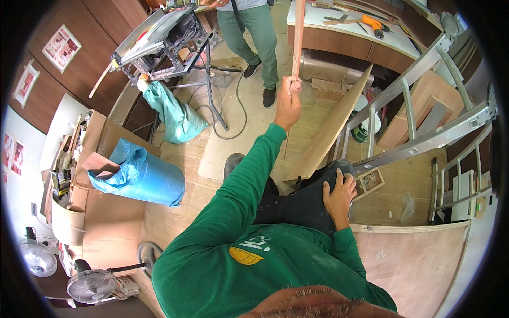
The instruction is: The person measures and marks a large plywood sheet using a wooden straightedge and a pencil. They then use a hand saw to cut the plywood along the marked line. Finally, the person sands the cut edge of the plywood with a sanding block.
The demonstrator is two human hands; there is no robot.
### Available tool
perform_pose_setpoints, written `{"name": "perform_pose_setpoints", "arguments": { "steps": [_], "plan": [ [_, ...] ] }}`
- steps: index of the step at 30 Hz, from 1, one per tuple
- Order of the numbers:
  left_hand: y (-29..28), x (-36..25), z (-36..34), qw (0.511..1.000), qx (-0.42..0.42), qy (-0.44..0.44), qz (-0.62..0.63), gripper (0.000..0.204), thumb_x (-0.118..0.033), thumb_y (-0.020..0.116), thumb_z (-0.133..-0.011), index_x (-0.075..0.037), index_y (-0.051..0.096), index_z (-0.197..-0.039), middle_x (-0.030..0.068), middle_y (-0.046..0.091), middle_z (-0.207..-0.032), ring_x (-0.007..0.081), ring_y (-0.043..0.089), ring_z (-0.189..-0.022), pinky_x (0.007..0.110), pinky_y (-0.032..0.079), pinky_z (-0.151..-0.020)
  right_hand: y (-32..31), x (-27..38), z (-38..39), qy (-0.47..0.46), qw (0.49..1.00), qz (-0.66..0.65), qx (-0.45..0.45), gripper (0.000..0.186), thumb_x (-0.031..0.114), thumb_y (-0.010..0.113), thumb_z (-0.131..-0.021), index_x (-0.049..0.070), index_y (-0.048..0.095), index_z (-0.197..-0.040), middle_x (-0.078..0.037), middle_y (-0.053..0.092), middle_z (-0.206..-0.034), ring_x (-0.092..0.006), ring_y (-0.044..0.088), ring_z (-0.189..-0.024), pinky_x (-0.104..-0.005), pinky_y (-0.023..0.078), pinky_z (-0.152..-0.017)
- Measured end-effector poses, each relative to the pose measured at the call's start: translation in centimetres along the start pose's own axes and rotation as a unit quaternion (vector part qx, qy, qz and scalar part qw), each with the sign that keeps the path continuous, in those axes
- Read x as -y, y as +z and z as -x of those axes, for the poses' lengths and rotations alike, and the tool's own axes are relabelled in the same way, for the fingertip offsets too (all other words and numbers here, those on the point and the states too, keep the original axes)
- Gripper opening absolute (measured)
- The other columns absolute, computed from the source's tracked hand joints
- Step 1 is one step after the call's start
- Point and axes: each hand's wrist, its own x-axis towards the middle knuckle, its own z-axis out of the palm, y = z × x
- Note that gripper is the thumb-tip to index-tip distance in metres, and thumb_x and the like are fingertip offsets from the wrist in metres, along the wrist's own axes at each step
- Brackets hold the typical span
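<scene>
The right hand (339, 198) lies palm down on the thigh, fingers spread and gripping nothing. Beyond it, the left hand (289, 103) is clenched around a wooden strip (298, 40), held out in front of the person at arm's length. The strip's long axis stands steeply: one end runs out of view at the top edge, and a thin length continues below the fist, pointing toward the floor (212, 153); I cannot tell whether it touches. To its right, a board (339, 124) slants the other way. Just past the right hand, a shallow wooden tray (371, 190) holds small loose bits. At the left, a blue sack (159, 183) has a flat brown piece (101, 163) sticking from its mouth, and a cardboard box (108, 228) beside it is packed with mixed offcuts. A bucket (362, 131) sits behind the ladder (419, 146), its contents unclear. Farther off, the strip passes by the desk's (328, 22) left edge; an orange drill (374, 24) lies near the desk's front edge.
</scene>
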Motion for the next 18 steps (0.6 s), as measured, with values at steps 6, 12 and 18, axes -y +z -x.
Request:
{"name": "perform_pose_setpoints", "arguments": {
  "steps": [6, 12, 18],
  "plan": [
    [1.2, -0.3, 0.6, 1.000, 0.003, 0.011, 0.014, 0.033, -0.034, 0.045, -0.120, -0.004, 0.056, -0.116, 0.0042, 0.051, -0.081, 0.0142, 0.046, -0.072, 0.033, 0.040, -0.066, 0.0, -0.1, 0.0, -0.004, 1.000, -0.007, -0.007, 0.067, 0.037, 0.074, -0.097, 0.007, 0.055, -0.155, -0.024, 0.051, -0.147, -0.0453, 0.047, -0.139, -0.0624, 0.038, -0.112],
    [1.7, 0.3, 1.3, 1.000, 0.026, -0.004, -0.015, 0.040, -0.040, 0.045, -0.119, -0.002, 0.056, -0.114, 0.0150, 0.058, -0.082, 0.0282, 0.055, -0.069, 0.043, 0.046, -0.067, -0.1, -0.4, 0.1, -0.002, 1.000, -0.014, -0.005, 0.068, 0.037, 0.074, -0.097, 0.007, 0.055, -0.155, -0.024, 0.051, -0.147, -0.0451, 0.047, -0.139, -0.0623, 0.038, -0.113],
    [2.9, 0.0, 2.2, 0.999, 0.045, 0.012, -0.009, 0.041, -0.043, 0.047, -0.118, -0.003, 0.055, -0.114, 0.0171, 0.056, -0.079, 0.0343, 0.057, -0.068, 0.046, 0.045, -0.065, 0.0, -0.5, 0.0, -0.006, 1.000, -0.010, -0.005, 0.068, 0.037, 0.075, -0.096, 0.007, 0.056, -0.154, -0.024, 0.050, -0.147, -0.0450, 0.047, -0.138, -0.0615, 0.039, -0.111]
  ]
}}
